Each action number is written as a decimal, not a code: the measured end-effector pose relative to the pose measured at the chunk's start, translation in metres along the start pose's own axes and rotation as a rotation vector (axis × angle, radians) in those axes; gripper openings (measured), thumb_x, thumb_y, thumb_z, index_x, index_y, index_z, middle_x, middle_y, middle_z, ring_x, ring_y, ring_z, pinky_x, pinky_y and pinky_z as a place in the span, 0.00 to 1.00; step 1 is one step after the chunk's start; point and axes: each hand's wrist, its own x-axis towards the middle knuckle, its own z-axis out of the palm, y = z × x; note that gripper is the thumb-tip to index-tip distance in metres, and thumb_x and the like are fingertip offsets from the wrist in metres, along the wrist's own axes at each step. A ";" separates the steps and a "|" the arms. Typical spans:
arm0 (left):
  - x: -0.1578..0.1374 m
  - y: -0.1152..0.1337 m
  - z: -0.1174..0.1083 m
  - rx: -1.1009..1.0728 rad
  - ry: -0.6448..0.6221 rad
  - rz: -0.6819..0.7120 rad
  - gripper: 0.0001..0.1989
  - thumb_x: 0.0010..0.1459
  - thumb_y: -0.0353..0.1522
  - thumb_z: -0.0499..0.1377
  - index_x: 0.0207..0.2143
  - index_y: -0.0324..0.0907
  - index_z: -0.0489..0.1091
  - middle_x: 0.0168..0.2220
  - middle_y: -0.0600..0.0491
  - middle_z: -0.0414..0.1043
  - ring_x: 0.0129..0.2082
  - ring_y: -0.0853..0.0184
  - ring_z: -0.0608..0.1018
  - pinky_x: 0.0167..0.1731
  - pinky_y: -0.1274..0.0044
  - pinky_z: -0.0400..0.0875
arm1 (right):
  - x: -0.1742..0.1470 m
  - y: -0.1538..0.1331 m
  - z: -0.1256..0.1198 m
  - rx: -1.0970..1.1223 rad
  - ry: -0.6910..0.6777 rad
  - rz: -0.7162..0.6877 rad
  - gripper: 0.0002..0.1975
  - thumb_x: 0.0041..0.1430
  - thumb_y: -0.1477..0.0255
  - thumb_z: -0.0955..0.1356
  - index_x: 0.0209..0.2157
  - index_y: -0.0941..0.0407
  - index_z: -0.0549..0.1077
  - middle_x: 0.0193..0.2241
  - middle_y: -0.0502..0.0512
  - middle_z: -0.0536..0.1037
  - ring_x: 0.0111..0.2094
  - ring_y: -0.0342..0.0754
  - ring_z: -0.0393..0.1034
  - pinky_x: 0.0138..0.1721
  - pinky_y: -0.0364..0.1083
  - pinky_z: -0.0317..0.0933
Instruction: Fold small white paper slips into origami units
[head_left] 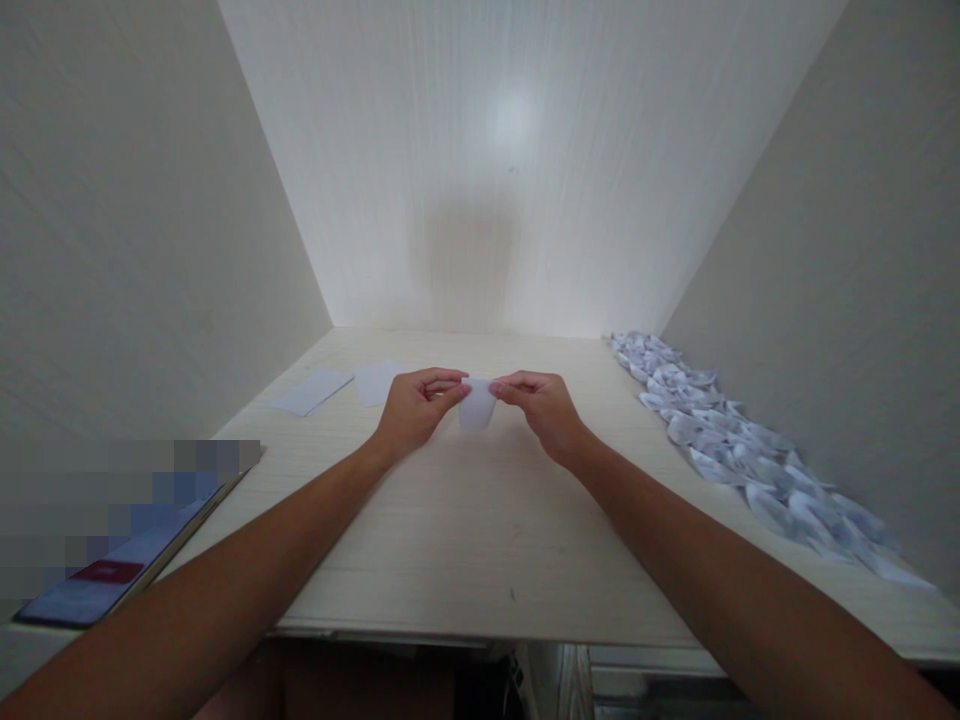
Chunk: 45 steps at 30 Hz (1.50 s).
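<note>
A small piece of white paper (477, 408) is held up above the middle of the table, its lower edge hanging down. My left hand (418, 405) pinches its upper left corner between thumb and fingers. At the upper right corner, my right hand (541, 402) grips it the same way. Beyond my left hand lie flat white sheets of paper (313, 391), with another white sheet (373, 382) partly hidden by that hand.
Along the right wall stretches a long heap of folded white paper pieces (739, 440). A phone-like device (112, 570), partly pixelated, lies at the left front. Pale panels enclose the table (480, 560) at the back and sides.
</note>
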 end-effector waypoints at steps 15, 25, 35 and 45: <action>-0.001 0.004 0.000 0.048 0.011 0.031 0.20 0.49 0.45 0.72 0.38 0.40 0.82 0.32 0.47 0.84 0.32 0.60 0.85 0.35 0.72 0.80 | 0.003 0.002 -0.003 -0.042 -0.020 -0.032 0.14 0.43 0.58 0.80 0.25 0.54 0.82 0.29 0.54 0.83 0.32 0.48 0.74 0.43 0.51 0.67; -0.003 0.019 -0.001 0.112 -0.070 0.102 0.18 0.52 0.42 0.71 0.42 0.41 0.81 0.33 0.48 0.85 0.32 0.60 0.86 0.34 0.73 0.80 | -0.003 0.007 0.006 -0.187 -0.088 -0.196 0.20 0.50 0.51 0.77 0.30 0.54 0.81 0.31 0.56 0.82 0.33 0.51 0.74 0.39 0.51 0.68; -0.004 0.023 -0.004 0.239 -0.128 0.181 0.17 0.55 0.42 0.68 0.44 0.43 0.81 0.34 0.48 0.85 0.36 0.57 0.87 0.40 0.71 0.80 | -0.008 -0.003 0.003 -0.506 -0.107 -0.447 0.14 0.62 0.56 0.71 0.31 0.52 0.79 0.33 0.56 0.80 0.37 0.52 0.73 0.41 0.51 0.66; -0.006 0.019 -0.005 0.292 -0.135 0.242 0.18 0.56 0.38 0.68 0.48 0.42 0.79 0.35 0.49 0.85 0.36 0.59 0.87 0.40 0.73 0.80 | -0.004 -0.008 0.002 -0.481 0.001 -0.401 0.09 0.58 0.67 0.71 0.26 0.55 0.77 0.26 0.53 0.79 0.30 0.48 0.70 0.36 0.48 0.63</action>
